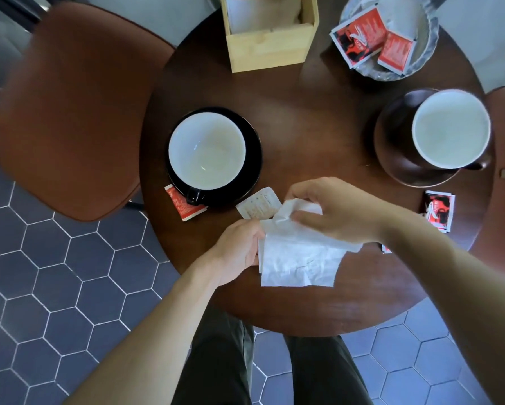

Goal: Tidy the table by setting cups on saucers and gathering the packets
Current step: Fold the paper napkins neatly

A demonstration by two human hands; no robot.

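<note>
The one camera sits on my head and looks almost straight down, tilted slightly forward over the table (pixel 318 135). Its wide lens bends the edges. My hands, the left (pixel 239 252) and the right (pixel 333 211), are close beneath it, near the middle of the view. My legs (pixel 216 372) and the floor (pixel 55 282) fill the bottom; the chair (pixel 70 112) sits top left.
</note>
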